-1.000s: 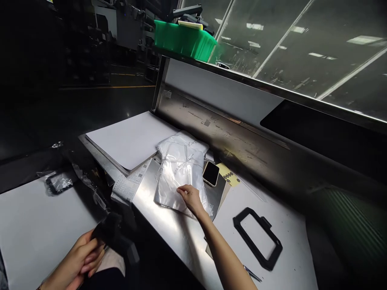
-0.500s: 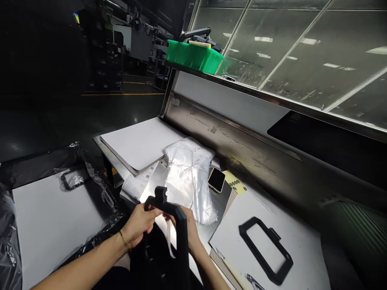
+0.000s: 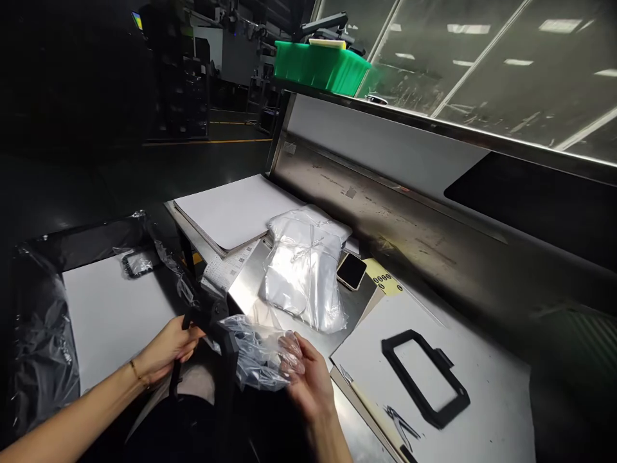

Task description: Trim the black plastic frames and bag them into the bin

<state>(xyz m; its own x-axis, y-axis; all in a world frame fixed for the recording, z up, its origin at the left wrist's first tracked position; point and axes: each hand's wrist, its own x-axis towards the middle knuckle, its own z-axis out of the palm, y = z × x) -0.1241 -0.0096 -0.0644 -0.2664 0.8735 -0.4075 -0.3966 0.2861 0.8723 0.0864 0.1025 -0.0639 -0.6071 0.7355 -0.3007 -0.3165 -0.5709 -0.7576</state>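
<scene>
While left hand [image 3: 166, 352] holds frame [image 3: 228, 354], right hand [image 3: 312, 381] holds bag [image 3: 260, 360]

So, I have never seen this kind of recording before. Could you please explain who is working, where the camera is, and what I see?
There is no machine arm here: a person works with two bare hands. Every picture comes from one camera worn on the head, looking forward and down.

The left hand holds a black frame. The right hand is at some clear plastic, its fingers partly showing through; the exact grip is hard to see.

On the metal bench lie a bundle of clear plastic sheets or bags, a phone and a yellow sheet. Nearer the right side, a second black frame lies on a white sheet. A green bin stands on the ledge above.
</scene>
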